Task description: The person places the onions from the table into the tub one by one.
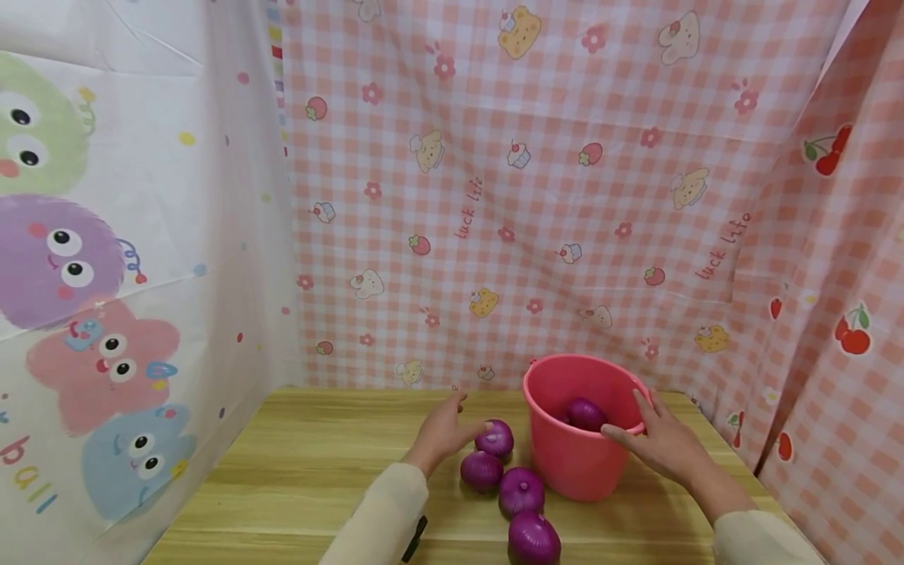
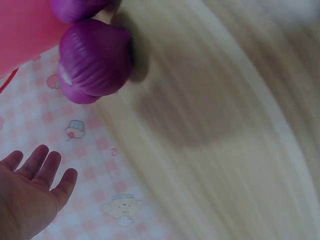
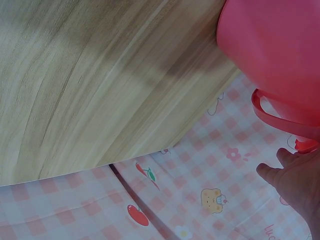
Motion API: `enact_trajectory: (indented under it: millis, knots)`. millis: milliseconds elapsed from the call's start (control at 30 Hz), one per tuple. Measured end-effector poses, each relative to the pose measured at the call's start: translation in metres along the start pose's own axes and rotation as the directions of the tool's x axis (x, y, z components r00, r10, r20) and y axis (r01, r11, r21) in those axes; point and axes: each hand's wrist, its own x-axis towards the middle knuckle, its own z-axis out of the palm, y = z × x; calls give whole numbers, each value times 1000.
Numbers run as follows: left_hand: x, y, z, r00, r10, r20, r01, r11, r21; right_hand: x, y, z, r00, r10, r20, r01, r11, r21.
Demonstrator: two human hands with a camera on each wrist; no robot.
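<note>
Holds the left hand (image 1: 441, 434) with fingers loosely spread at nine o'clock of the farthest of four purple onions (image 1: 522, 493) on the bench (image 1: 304, 463), too overlapped to tell whether touching. Rests the right hand (image 1: 662, 442), with fingers nearly straight, against the pink bucket (image 1: 579, 471) at about three o'clock on the rim, with another onion (image 1: 585, 413) lying inside and the four just outside toward eight o'clock

Table (image 1: 297, 471) free at left; 4 onions (image 1: 521, 493) beside bucket (image 1: 579, 463) obstruct.
</note>
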Motion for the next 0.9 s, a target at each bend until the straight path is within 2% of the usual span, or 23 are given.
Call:
enact_trajectory:
  millis: [333, 733, 900]
  knots:
    - [-19, -20, 6, 996, -73, 54, 76, 996, -46, 0, 0, 0, 1000, 7, 0, -7, 1000, -4]
    - [-27, -38, 18, 992, -73, 106, 74, 997, -4, 0, -1, 0, 1000, 14, 3, -14, 1000, -4]
    - [-29, -39, 21, 990, -67, 125, 66, 998, 7, 1, 0, 0, 1000, 6, -4, -6, 1000, -5]
